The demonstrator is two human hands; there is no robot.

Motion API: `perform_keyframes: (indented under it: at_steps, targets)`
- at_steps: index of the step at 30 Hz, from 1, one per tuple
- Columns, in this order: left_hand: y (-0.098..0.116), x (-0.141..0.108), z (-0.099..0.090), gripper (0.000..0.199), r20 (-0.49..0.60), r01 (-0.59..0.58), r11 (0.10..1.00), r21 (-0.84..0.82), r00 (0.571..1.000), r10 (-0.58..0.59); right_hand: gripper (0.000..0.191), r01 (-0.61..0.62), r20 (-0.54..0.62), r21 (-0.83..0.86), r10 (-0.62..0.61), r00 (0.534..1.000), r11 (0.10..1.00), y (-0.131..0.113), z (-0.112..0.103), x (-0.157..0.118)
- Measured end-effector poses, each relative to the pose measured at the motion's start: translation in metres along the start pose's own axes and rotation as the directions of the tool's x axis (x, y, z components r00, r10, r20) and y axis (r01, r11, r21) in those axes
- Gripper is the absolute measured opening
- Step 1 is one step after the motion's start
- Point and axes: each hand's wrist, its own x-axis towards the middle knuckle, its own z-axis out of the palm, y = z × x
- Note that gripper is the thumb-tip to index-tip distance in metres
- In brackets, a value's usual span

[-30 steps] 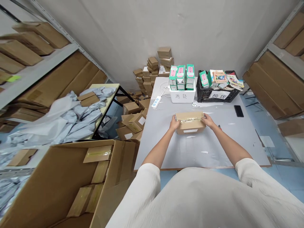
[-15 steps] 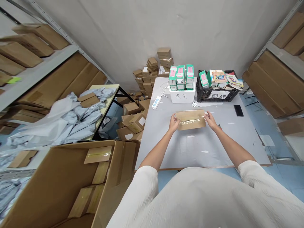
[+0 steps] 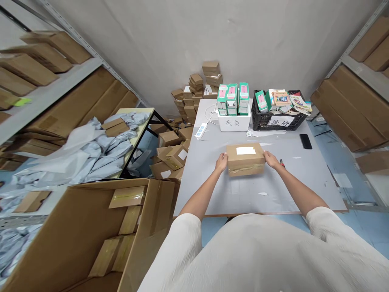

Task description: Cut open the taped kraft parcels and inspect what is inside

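A taped cardboard box [image 3: 245, 160] is held level over the grey table [image 3: 219, 194], between my two hands. Its top carries a white label [image 3: 246, 150], and shiny tape runs along the side facing me. My left hand [image 3: 221, 161] grips the box's left end. At the opposite end, my right hand [image 3: 270, 158] has its fingers closed on the box. A small red and black tool [image 3: 282, 163] lies by my right wrist, partly hidden by the arm.
Behind the box stand a white bin [image 3: 234, 123] of green-and-pink boxes and a black crate [image 3: 275, 123] of books. A phone [image 3: 305, 141] lies at right, a power strip [image 3: 201, 131] at left. A large open carton [image 3: 154, 211] holding taped boxes is at lower left.
The box has been tipped so that its labelled face now points up and its taped face turns toward me. Both hands have stayed on its ends and come slightly nearer.
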Motion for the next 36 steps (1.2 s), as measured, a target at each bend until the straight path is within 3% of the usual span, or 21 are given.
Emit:
perform_keyframes:
  at_steps: [7,11,17,23,30,36]
  targets:
    - [0.004,-0.003,0.002,0.046,0.052,0.095,0.991,0.093,0.994,-0.100,0.055,-0.116,0.072,-0.116,0.125,0.990,0.986,-0.002,0.004,0.002]
    - [0.004,-0.002,0.005,0.046,0.048,0.068,0.997,0.028,0.996,-0.069,0.046,-0.109,0.032,-0.020,0.110,0.993,0.994,-0.002,0.009,0.003]
    - [0.008,0.002,0.015,0.060,0.042,0.063,0.995,-0.071,0.997,-0.060,0.058,-0.076,0.031,0.164,0.072,0.997,0.983,-0.008,0.019,0.010]
    - [0.012,-0.001,0.016,0.069,0.068,0.054,0.992,-0.118,0.997,-0.046,0.070,-0.127,0.030,0.263,0.123,0.992,0.957,-0.009,0.023,0.009]
    - [0.025,-0.004,0.009,0.067,0.012,-0.087,0.966,-0.244,0.996,0.092,0.077,-0.048,-0.059,0.380,0.076,0.995,0.924,-0.019,0.015,0.008]
    - [0.031,-0.014,0.003,0.068,-0.086,-0.143,0.981,-0.128,0.987,0.132,0.074,0.014,-0.186,0.304,0.045,0.982,0.953,-0.022,0.010,0.006]
